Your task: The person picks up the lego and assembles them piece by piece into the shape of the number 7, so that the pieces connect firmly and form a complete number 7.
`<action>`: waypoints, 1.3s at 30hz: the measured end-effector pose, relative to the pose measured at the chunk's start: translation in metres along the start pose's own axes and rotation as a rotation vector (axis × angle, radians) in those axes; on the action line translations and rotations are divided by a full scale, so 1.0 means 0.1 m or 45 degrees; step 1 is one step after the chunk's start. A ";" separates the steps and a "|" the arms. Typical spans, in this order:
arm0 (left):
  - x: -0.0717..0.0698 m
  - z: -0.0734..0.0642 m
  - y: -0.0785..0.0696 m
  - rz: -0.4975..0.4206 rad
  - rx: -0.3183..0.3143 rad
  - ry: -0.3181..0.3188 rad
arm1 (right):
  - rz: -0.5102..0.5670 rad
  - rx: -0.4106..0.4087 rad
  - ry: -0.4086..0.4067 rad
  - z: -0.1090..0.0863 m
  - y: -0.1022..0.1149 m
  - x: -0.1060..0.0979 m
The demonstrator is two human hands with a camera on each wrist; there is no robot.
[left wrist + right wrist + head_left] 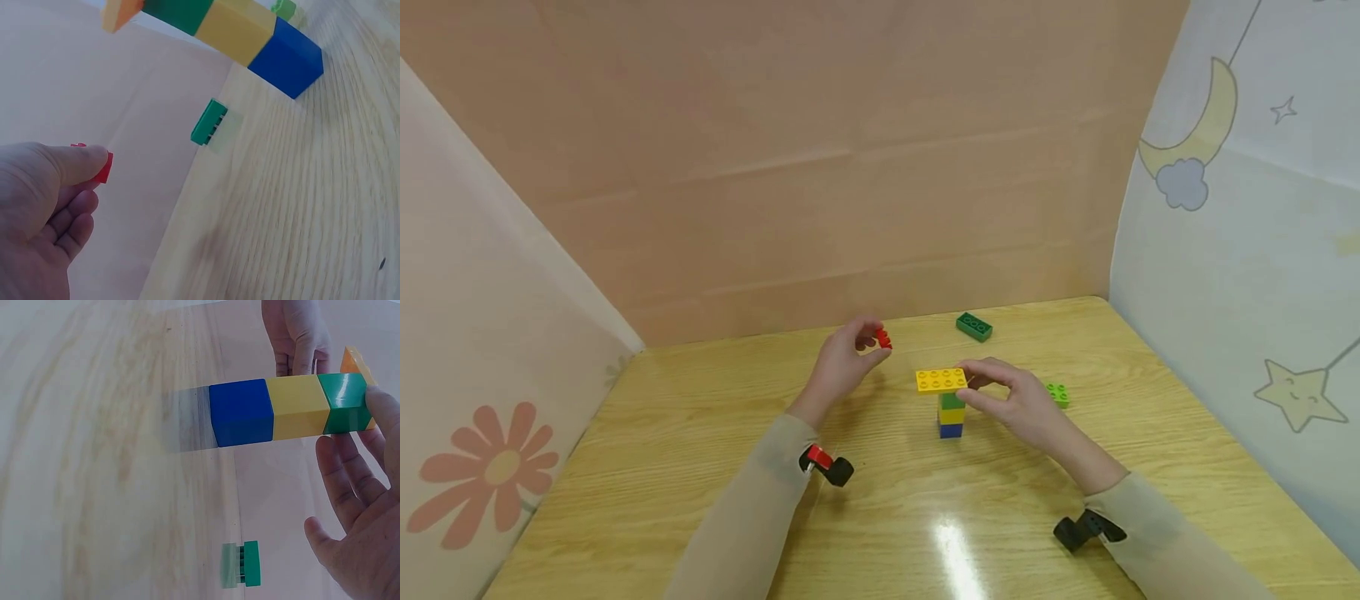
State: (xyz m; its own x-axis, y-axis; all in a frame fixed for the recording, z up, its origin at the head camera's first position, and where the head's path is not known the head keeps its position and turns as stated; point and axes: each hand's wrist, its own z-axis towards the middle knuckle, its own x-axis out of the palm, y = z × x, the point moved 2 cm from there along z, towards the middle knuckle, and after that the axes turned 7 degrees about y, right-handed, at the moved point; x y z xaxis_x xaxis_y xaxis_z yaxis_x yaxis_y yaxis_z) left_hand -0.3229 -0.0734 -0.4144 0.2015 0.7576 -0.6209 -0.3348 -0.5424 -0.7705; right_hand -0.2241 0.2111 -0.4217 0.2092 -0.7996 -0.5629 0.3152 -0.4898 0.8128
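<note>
My left hand [844,360] pinches a small red toy brick [883,338] between thumb and fingers, held up left of a tower. The tower stands upright: a blue block [242,412] at the bottom, a yellow block [299,407] above it, then a green block [344,400]. Across its top lies a flat yellow studded plate [940,381], which overhangs to the left. My right hand [1021,403] grips the right end of that plate, thumb in front and fingers behind. In the right wrist view its thumb also reaches the green block.
A dark green brick [973,327] lies studs down near the table's back edge. A light green brick [1058,395] sits on the wooden table [880,517], partly behind the right hand. Cloth walls [820,167] stand at the back and both sides.
</note>
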 end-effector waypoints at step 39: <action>-0.01 -0.38 -0.22 -0.124 0.198 0.068 | -0.002 -0.015 0.004 -0.01 -0.07 0.00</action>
State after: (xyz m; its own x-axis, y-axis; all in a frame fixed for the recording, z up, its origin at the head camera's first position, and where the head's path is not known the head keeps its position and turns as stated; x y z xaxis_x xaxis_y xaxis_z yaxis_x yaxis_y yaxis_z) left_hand -0.2809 -0.0764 -0.4020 0.2874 0.7813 -0.5541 -0.4486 -0.4014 -0.7985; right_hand -0.2253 0.2145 -0.4271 0.2112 -0.7977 -0.5648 0.3263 -0.4871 0.8101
